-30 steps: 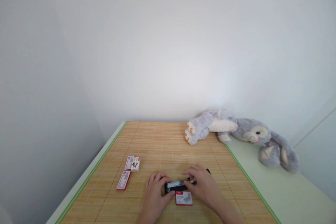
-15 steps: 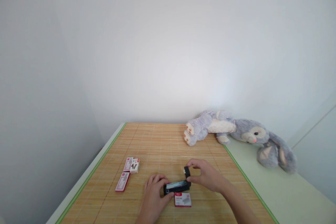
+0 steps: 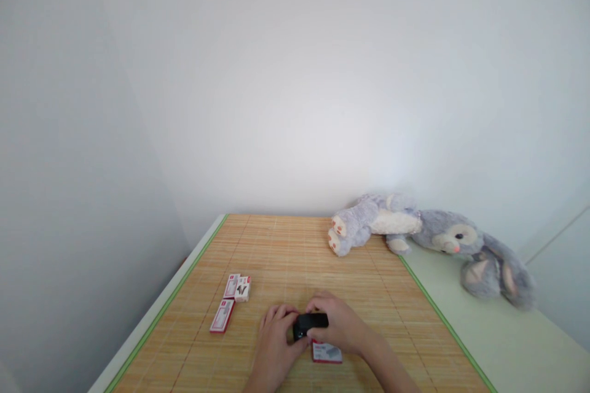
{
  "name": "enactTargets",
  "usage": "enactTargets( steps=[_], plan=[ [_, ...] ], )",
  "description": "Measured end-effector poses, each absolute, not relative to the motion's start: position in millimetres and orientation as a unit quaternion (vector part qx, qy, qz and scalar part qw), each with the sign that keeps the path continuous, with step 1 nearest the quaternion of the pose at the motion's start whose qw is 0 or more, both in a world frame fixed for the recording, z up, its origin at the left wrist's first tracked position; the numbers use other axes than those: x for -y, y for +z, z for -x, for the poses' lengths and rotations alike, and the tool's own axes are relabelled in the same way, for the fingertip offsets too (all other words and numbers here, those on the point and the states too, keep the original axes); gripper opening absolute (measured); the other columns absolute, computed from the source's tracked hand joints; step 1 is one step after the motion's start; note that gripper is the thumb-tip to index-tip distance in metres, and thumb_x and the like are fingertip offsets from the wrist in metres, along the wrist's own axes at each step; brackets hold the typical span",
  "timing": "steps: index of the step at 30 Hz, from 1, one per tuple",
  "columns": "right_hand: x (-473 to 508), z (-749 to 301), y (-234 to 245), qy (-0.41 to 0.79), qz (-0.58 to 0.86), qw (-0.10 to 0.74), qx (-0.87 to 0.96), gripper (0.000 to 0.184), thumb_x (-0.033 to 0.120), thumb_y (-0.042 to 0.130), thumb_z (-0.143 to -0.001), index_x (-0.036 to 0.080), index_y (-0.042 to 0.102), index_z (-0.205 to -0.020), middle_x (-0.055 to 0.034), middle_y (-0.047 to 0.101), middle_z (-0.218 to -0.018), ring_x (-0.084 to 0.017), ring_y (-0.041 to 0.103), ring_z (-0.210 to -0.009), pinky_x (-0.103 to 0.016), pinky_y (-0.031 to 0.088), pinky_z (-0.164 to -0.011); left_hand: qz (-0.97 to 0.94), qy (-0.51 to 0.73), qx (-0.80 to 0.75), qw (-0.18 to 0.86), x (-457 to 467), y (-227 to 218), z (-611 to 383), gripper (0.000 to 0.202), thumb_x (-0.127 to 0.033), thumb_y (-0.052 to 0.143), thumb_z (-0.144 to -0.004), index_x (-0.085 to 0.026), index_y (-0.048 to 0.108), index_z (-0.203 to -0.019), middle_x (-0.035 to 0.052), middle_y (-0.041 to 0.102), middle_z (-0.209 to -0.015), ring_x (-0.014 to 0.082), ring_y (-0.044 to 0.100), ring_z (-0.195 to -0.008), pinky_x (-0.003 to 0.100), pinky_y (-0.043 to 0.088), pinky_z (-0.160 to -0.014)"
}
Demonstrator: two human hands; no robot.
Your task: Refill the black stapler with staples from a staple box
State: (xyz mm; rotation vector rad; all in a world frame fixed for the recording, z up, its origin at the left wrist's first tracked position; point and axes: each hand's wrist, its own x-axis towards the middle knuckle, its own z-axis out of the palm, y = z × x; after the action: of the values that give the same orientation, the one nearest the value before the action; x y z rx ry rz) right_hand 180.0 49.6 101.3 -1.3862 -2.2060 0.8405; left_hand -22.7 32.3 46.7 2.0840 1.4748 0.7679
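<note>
A black stapler lies on the bamboo mat with its top arm folded down over the base. My left hand grips its left end between thumb and fingers. From the right, my right hand is closed round the top and sides of the stapler, hiding its right end. Just in front of the stapler is a small red and white staple box, partly covered by my right hand.
Several small boxes in red and white sit together on the left of the bamboo mat. A grey plush rabbit lies along the back right, against the white wall. Green edging borders the mat.
My right hand has brought the stapler's raised top arm down to the left, so the metal staple channel no longer shows. My left hand keeps its hold. The whole view has shifted slightly.
</note>
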Motion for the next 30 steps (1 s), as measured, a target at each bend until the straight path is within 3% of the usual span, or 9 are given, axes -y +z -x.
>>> enactTargets(
  steps=[3,6,11,16,20,23,26,30],
  plan=[
    [-48,-191,96,0.295,0.51,0.204,0.782,0.029,0.021,0.076,-0.068,0.022,0.069,-0.095,-0.0006,0.065,-0.101,-0.019,0.059,-0.097,-0.026,0.041,-0.082,-0.76,0.299,-0.528,0.232,-31,41,25,0.044,-0.038,0.076,-0.076,-0.033,0.07,-0.119,0.0037,0.066,-0.124,0.028,0.055,-0.117,0.042,0.042,-0.101],
    [-43,-208,84,0.299,0.53,0.223,0.761,0.02,0.025,0.074,-0.073,0.021,0.067,-0.091,-0.0005,0.064,-0.097,-0.019,0.059,-0.094,-0.027,0.042,-0.081,-0.749,0.338,-0.526,0.217,-27,27,36,0.051,-0.034,0.066,-0.085,-0.033,0.06,-0.135,0.0046,0.061,-0.134,0.0265,0.053,-0.125,0.044,0.042,-0.108],
    [-29,-229,52,0.261,0.576,0.311,0.709,0.013,0.032,0.067,-0.083,0.022,0.065,-0.091,-0.0021,0.064,-0.094,-0.021,0.06,-0.093,-0.029,0.044,-0.082,-0.671,0.387,-0.628,0.074,-22,5,86,0.037,-0.036,0.051,-0.093,-0.029,0.066,-0.126,0.0069,0.063,-0.126,0.0281,0.055,-0.12,0.049,0.043,-0.107],
    [-20,-230,34,0.21,0.618,0.354,0.67,0.018,0.039,0.059,-0.09,0.023,0.065,-0.094,-0.0046,0.064,-0.095,-0.022,0.061,-0.091,-0.031,0.046,-0.081,-0.569,0.335,-0.749,-0.055,-23,11,140,0.043,-0.042,0.051,-0.093,-0.026,0.06,-0.132,0.0095,0.06,-0.129,0.031,0.055,-0.116,0.051,0.042,-0.104],
    [-21,-229,32,0.196,0.621,0.371,0.662,0.021,0.041,0.056,-0.091,0.023,0.066,-0.098,-0.0049,0.065,-0.096,-0.022,0.062,-0.091,-0.032,0.047,-0.081,-0.576,0.289,-0.763,-0.042,-22,25,149,0.045,-0.039,0.048,-0.095,-0.026,0.055,-0.137,0.0094,0.06,-0.13,0.0315,0.056,-0.114,0.05,0.045,-0.099],
    [-22,-229,33,0.194,0.616,0.379,0.663,0.022,0.041,0.057,-0.09,0.023,0.066,-0.099,-0.0052,0.065,-0.097,-0.023,0.062,-0.092,-0.032,0.047,-0.083,-0.631,0.309,-0.711,-0.035,-14,26,124,0.046,-0.037,0.049,-0.094,-0.026,0.055,-0.139,0.0097,0.058,-0.135,0.0326,0.051,-0.123,0.053,0.039,-0.107],
    [-21,-229,35,0.196,0.614,0.382,0.663,0.021,0.04,0.058,-0.089,0.024,0.067,-0.098,-0.0047,0.067,-0.097,-0.023,0.063,-0.093,-0.032,0.048,-0.083,-0.746,0.297,-0.591,0.08,-1,24,76,0.046,-0.035,0.056,-0.09,-0.032,0.059,-0.136,0.0062,0.059,-0.136,0.0289,0.05,-0.127,0.047,0.039,-0.11],
    [-19,-228,37,0.195,0.615,0.386,0.66,0.021,0.04,0.058,-0.089,0.024,0.068,-0.096,-0.0043,0.069,-0.095,-0.022,0.065,-0.091,-0.031,0.049,-0.082,-0.82,0.233,-0.467,0.235,6,32,10,0.072,-0.031,0.068,-0.077,-0.038,0.048,-0.146,0.0029,0.059,-0.14,0.029,0.05,-0.127,0.042,0.04,-0.109]
  ],
)
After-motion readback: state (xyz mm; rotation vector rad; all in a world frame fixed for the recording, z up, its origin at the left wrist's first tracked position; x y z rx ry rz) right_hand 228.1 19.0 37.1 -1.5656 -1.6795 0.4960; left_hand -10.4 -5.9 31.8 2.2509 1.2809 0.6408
